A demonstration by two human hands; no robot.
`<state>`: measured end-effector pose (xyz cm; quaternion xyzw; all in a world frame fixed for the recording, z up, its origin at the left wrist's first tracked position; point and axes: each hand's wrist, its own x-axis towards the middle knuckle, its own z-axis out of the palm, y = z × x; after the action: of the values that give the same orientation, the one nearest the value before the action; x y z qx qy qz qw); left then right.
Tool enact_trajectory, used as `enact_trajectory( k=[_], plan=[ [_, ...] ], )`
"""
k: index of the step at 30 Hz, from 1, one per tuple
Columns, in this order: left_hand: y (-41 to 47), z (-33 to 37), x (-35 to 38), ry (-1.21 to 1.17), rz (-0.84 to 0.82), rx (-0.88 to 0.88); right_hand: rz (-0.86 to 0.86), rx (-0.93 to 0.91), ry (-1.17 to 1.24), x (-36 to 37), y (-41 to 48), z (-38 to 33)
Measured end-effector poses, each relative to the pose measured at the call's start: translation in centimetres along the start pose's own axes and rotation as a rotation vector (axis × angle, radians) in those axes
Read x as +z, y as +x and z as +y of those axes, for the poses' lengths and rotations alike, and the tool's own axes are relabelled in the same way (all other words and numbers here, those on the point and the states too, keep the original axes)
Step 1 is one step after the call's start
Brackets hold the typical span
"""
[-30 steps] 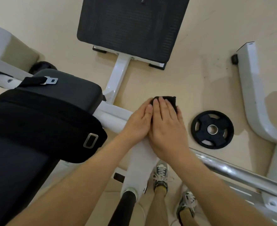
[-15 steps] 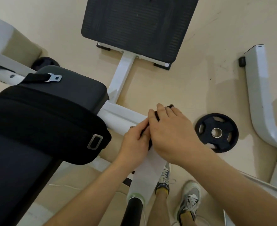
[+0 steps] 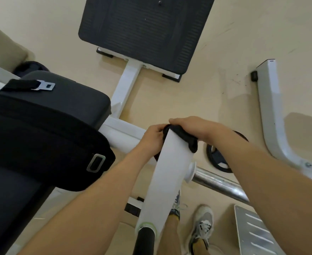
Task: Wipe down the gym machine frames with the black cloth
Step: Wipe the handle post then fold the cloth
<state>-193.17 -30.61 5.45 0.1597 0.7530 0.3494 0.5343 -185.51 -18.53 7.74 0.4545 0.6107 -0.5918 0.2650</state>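
A black cloth (image 3: 185, 138) is draped over the far end of a white machine arm (image 3: 167, 179) that runs toward me and ends in a black grip (image 3: 145, 242). My right hand (image 3: 193, 127) curls over the cloth from above on the arm's right side. On the arm's left side my left hand (image 3: 154, 139) grips the cloth's other end. The arm joins a white crossbar (image 3: 123, 134) of the frame. Most of the cloth is hidden under my hands.
A black padded seat with strap and buckle (image 3: 46, 137) fills the left. A black footplate (image 3: 147, 32) stands ahead on a white post. A weight plate (image 3: 218, 159) lies on the floor by a chrome bar (image 3: 219, 183). Another white frame (image 3: 272, 115) curves at right. My shoes (image 3: 201, 225) are below.
Both hands lay flat over the cloth on top of the arm; now they have wrapped the cloth around the arm's end, one hand on each side. The view has shifted.
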Motion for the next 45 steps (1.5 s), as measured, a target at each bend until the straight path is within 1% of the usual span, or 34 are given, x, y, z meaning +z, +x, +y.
enact_trajectory(
  k=[1, 2, 3, 4, 5, 6, 7, 9, 10, 11, 13, 15, 17, 19, 20, 22, 25, 29, 30, 31, 33, 34, 35, 36, 37, 38, 39, 40, 41, 42, 43, 45],
  plan=[
    [0.7, 0.6, 0.1, 0.005, -0.021, -0.014, 0.021, 0.006, 0.061, -0.2, -0.5, 0.6],
    [1.3, 1.4, 0.1, 0.008, -0.046, -0.042, 0.043, -0.005, 0.029, -0.4, -1.1, 1.1],
    [1.6, 2.2, 0.0, 0.01, -0.074, -0.075, 0.08, -0.036, -0.07, -0.6, -1.9, 1.5],
    [1.7, 2.8, 0.0, -0.005, -0.09, -0.101, 0.129, -0.09, -0.141, -0.5, -2.4, 1.8],
    [1.5, 3.2, -0.1, -0.03, -0.08, -0.118, 0.182, -0.149, -0.134, -0.2, -3.0, 2.3],
    [0.9, 3.3, 0.0, -0.056, -0.044, -0.107, 0.218, -0.212, -0.075, 0.3, -3.8, 2.8],
    [-0.1, 3.2, 0.1, -0.082, 0.001, -0.048, 0.268, -0.299, -0.026, 1.1, -4.5, 3.3],
    [-2.4, 2.6, 0.7, -0.115, 0.055, 0.145, 0.402, -0.467, -0.033, 3.0, -5.7, 4.4],
    [-3.2, 2.4, 0.9, -0.115, 0.08, 0.217, 0.477, -0.527, -0.034, 3.7, -6.1, 4.8],
    [-3.5, 2.4, 1.0, -0.109, 0.117, 0.25, 0.543, -0.569, -0.026, 4.0, -6.3, 4.9],
    [-3.1, 3.0, 1.0, -0.039, 0.185, 0.273, 0.631, -0.583, -0.007, 3.7, -6.1, 4.7],
    [-2.6, 3.8, 1.3, 0.107, 0.23, 0.348, 0.676, -0.588, 0.049, 3.2, -5.9, 4.7],
    [-3.1, 4.3, 1.6, 0.221, 0.281, 0.517, 0.756, -0.62, 0.089, 3.7, -6.3, 4.9],
    [-4.1, 4.4, 1.6, 0.311, 0.322, 0.71, 0.875, -0.667, 0.07, 5.0, -7.2, 5.5],
    [-4.7, 4.0, 1.4, 0.345, 0.318, 0.761, 0.912, -0.679, 0.045, 6.1, -7.6, 6.0],
    [-6.3, 2.6, 0.8, 0.435, 0.268, 0.793, 0.916, -0.703, -0.026, 8.6, -8.6, 7.7],
    [-10.2, -0.5, 0.0, 0.558, 0.183, 0.756, 0.881, -0.743, -0.08, 12.3, -10.8, 10.4],
    [-14.5, -2.8, -1.3, 0.57, 0.074, 0.63, 0.757, -0.701, 0.012, 16.1, -13.8, 12.1],
    [-15.5, -3.2, -1.6, 0.597, 0.047, 0.582, 0.711, -0.667, 0.04, 16.8, -14.7, 12.4],
    [-16.5, -3.4, -2.0, 0.61, -0.003, 0.498, 0.657, -0.633, 0.071, 17.3, -15.7, 12.5],
    [-17.5, -2.7, -3.2, 0.534, -0.17, 0.262, 0.577, -0.616, 0.111, 16.8, -17.1, 12.4],
    [-17.1, -2.0, -3.8, 0.48, -0.227, 0.173, 0.597, -0.63, 0.098, 15.9, -17.1, 12.3],
    [-16.3, -1.3, -4.4, 0.451, -0.223, 0.144, 0.657, -0.636, 0.084, 14.8, -16.7, 12.2],
    [-15.2, -0.6, -4.8, 0.455, -0.166, 0.151, 0.725, -0.614, 0.091, 13.6, -16.0, 11.9],
    [-14.1, -0.1, -4.9, 0.501, -0.088, 0.166, 0.763, -0.557, 0.13, 12.6, -15.2, 11.5],
    [-13.3, 0.1, -4.8, 0.555, -0.029, 0.163, 0.747, -0.482, 0.202, 12.2, -14.3, 11.0],
    [-12.8, -0.3, -4.5, 0.579, -0.024, 0.107, 0.675, -0.394, 0.308, 12.6, -13.7, 10.4],
    [-12.9, -1.1, -3.9, 0.521, -0.068, 0.019, 0.574, -0.298, 0.428, 13.7, -13.3, 9.9],
    [-13.4, -2.0, -3.2, 0.411, -0.124, -0.075, 0.499, -0.211, 0.523, 15.2, -13.2, 9.7],
    [-14.1, -2.9, -2.8, 0.359, -0.153, -0.111, 0.464, -0.143, 0.578, 16.7, -13.3, 9.7],
    [-14.7, -3.6, -2.7, 0.352, -0.161, -0.096, 0.446, -0.099, 0.602, 17.7, -13.5, 9.8],
    [-15.3, -4.5, -3.1, 0.395, -0.179, -0.086, 0.386, -0.064, 0.547, 18.5, -14.0, 10.3]
  ],
)
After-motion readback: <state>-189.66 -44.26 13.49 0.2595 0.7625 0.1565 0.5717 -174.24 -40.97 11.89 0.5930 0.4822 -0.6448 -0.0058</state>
